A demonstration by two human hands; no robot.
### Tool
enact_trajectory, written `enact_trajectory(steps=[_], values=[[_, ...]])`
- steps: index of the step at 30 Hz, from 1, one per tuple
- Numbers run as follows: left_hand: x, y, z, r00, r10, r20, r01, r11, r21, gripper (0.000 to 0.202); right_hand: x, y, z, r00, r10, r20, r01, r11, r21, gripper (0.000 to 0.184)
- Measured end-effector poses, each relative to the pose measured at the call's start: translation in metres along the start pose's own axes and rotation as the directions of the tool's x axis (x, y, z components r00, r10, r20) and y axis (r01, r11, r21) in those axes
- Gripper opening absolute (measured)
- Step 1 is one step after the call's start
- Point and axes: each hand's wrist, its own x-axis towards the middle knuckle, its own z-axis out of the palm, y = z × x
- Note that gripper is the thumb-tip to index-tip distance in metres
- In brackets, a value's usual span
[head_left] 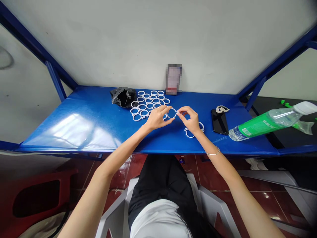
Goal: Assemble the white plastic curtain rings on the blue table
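Above the blue table (81, 115), both hands hold one white plastic ring (171, 118). My left hand (158, 118) has its fingers closed around the ring's left side. The fingertips of my right hand (190, 119) pinch the ring's right end, where a small joint shows. To the left, many white rings (142, 106) lie flat in close rows, and my left hand covers part of them. Under my right wrist, more white ring pieces (189, 136) lie on the table, partly hidden by the hand.
A crumpled black plastic bag (116, 96) stands behind the rings. On the right are a black phone (220, 122), a small white strap-like item (222, 109) and a bottle with a green label (260, 125). A blurred-out upright panel (173, 79) leans on the wall.
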Motion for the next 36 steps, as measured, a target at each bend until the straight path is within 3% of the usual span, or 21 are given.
enact_trajectory(steps=[14,36], values=[[-0.0002,0.0005,0.0025,0.998,-0.003,0.057,0.003,1.000,0.007,0.049,0.0003,-0.0014,-0.0012,0.999,0.023,-0.036,-0.023,1.000,-0.010,0.021],[-0.0022,-0.0017,0.0078,0.996,0.089,0.002,-0.089,0.996,0.020,0.046,0.0004,-0.0022,-0.0029,1.000,0.003,-0.029,-0.003,1.000,-0.008,0.020]])
